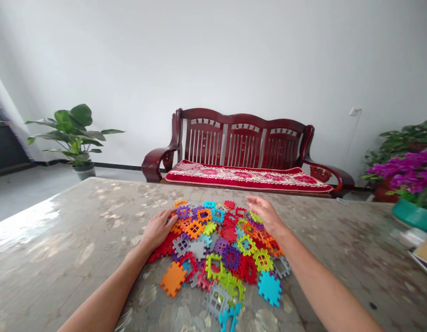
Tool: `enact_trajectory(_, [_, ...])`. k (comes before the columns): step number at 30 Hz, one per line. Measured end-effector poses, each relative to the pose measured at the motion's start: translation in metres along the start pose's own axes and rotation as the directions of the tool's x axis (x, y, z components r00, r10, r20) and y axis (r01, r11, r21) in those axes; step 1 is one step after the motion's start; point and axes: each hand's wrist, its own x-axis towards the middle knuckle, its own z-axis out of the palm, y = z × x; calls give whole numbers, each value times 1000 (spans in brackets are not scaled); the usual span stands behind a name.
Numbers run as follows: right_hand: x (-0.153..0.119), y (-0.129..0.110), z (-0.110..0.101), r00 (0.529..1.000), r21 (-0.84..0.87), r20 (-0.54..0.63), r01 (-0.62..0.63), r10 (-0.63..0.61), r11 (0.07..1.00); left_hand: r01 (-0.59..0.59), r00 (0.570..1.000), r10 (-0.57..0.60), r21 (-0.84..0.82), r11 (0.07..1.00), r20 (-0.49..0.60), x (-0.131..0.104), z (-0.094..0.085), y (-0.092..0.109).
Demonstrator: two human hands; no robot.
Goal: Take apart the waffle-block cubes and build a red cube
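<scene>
A loose heap of plastic interlocking tiles in several colours lies on the table between my forearms. Some tiles are solid squares, like the orange tile and the blue tile near the front; others have window-shaped cutouts, such as the grey window tile. My left hand rests at the heap's left edge, fingers stretched out beside a purple tile. On the far right side, my right hand is held edge-on with fingers extended, close to a yellow-green tile. Neither hand visibly grips a tile.
The patterned table spreads widely around the heap. Behind it stands a dark red wooden bench with a red cushion. A potted plant is at left; purple flowers in a teal pot and a box sit at right.
</scene>
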Motion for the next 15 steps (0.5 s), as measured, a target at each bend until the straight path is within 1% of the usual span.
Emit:
enact_trajectory(3, [-21,8,-44,998,-101,-10,-65,65,993,12,1000,-12,18,1000,12,0,-1,2])
enact_trajectory(5, [-40,17,-74,996,-242,-12,-91,91,966,13,1000,-14,34,999,16,0,-1,3])
enact_trajectory(7, [-59,26,-96,987,-389,57,-117,150,914,11,1000,-12,44,999,12,-1,-1,3])
enact_trajectory(8, [-67,30,-103,977,-452,106,-118,184,884,11,1000,-12,45,999,10,-1,-1,3])
enact_trajectory(10, [-80,37,-108,955,-553,186,-92,230,828,15,1000,-15,43,999,10,-1,-1,3])
enact_trajectory(11, [-83,40,-107,949,-597,204,-75,241,799,16,1000,-17,42,999,11,-1,-1,3])
enact_trajectory(13, [-86,44,-100,952,-674,201,-37,232,738,19,1000,-20,40,999,13,-1,-2,4])
enact_trajectory(15, [-82,46,-91,964,-725,187,5,190,689,22,1000,-23,37,999,10,-1,-3,5])
